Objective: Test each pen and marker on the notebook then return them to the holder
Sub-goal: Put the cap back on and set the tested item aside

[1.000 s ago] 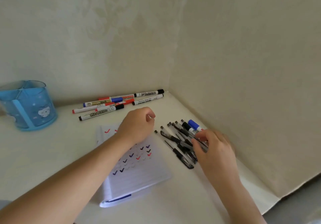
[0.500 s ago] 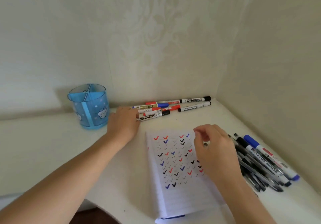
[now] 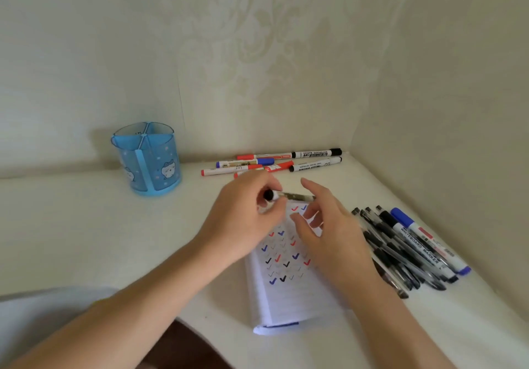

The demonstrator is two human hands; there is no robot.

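On the bench [image 3: 71, 225], corner position against the patterned wall.

Notebook [image 3: 286, 297]: lies open at centre, page carrying rows of red, blue and black ticks; both forearms cross above it.

Holder [image 3: 148, 165]: blue, divided into compartments, upright, well left of the notebook, nothing visible inside.

Pile of pens and markers [image 3: 406, 248]: right of the notebook, long axes running roughly near-to-far. Row of markers [image 3: 272, 162]: along the back wall, long axes left-to-right.

Left hand [image 3: 243, 219]: curled, thumb and fingers pinching the black-capped end of a marker [image 3: 292, 196]. Marker held just above the top edge of the notebook, long axis roughly horizontal, cap end left, barrel pointing right toward the other hand.

Right hand [image 3: 329, 231]: fingers loosely spread, holding nothing clearly; fingertips right at the free end of the marker barrel. Contact: cannot tell.

Judgement: the coming move turns on that axis. Marker lies between the hands, so the right hand is nearer the barrel and suited to grip it while the left pulls the cap leftward. Holder lies on the left-hand side for the return.
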